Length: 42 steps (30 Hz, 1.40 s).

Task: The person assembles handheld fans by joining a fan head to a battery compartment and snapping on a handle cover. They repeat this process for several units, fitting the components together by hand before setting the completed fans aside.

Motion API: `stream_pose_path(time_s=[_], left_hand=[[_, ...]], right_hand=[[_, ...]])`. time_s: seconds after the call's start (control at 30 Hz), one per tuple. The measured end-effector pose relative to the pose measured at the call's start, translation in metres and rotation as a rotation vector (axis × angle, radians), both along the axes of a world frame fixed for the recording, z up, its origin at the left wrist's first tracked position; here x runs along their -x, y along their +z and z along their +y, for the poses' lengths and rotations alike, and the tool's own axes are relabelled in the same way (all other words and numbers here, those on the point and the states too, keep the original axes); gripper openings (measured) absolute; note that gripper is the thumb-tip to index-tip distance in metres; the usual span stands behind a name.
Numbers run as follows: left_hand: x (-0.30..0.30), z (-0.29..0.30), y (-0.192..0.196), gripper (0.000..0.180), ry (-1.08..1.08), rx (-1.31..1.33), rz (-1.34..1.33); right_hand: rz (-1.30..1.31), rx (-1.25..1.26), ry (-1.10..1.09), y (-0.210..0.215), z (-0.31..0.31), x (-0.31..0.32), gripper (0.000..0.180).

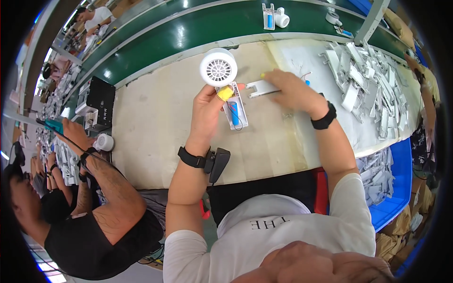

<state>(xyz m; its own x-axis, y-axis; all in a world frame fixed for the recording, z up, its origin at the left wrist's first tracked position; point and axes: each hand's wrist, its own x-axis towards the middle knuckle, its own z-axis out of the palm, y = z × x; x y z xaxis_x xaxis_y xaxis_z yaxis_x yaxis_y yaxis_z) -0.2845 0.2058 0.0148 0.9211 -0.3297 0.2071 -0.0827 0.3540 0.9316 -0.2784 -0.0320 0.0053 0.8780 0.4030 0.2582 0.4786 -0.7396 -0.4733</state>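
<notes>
Left hand point(205, 111): fingers clenched around a small white fan point(218, 67) with open handle, blue cell and yellow pad showing; held above the desk point(155, 122), upper centre of frame.
Right hand point(292, 89): fingers pinch a flat white cover piece point(261, 87), just right of the fan handle.
Pile of white plastic parts point(373, 89): upper right, on desk.
Green conveyor belt point(188, 28): along top, carrying another fan unit point(275, 18).
Neighbour's hand point(73, 129): left edge.

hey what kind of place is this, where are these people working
Most likely a factory assembly line. A green conveyor belt runs past the workbench, a heap of identical white plastic parts lies alongside, and the left hand holds a half-built small white fan.
</notes>
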Motion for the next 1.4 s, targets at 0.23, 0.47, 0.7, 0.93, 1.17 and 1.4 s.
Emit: stream_pose_path(time_s=[0.23, 0.47, 0.7, 0.93, 1.17, 1.4], left_hand=[[-0.003, 0.003, -0.001, 0.029, 0.078, 0.2, 0.171], [0.004, -0.011, -0.009, 0.028, 0.157, 0.368, 0.182], [0.017, -0.025, -0.008, 0.032, 0.149, 0.416, 0.184], [0.02, -0.029, -0.003, 0.039, 0.288, 0.301, 0.049], [0.021, -0.008, 0.013, 0.029, 0.213, 0.443, -0.093], [0.029, 0.004, 0.028, 0.03, 0.218, 0.485, -0.074]], right_hand=[[-0.077, -0.048, -0.173, 0.012, 0.017, 0.002, 0.049], [-0.272, -0.296, -0.068, 0.037, 0.051, 0.043, 0.058], [-0.439, -0.077, -0.067, 0.036, 0.06, 0.046, 0.056], [-0.516, -0.046, -0.073, 0.03, 0.07, 0.044, 0.054], [0.526, -0.942, 0.158, 0.032, 0.051, 0.039, 0.031], [-0.204, -0.533, 0.171, 0.042, 0.072, 0.048, 0.032]])
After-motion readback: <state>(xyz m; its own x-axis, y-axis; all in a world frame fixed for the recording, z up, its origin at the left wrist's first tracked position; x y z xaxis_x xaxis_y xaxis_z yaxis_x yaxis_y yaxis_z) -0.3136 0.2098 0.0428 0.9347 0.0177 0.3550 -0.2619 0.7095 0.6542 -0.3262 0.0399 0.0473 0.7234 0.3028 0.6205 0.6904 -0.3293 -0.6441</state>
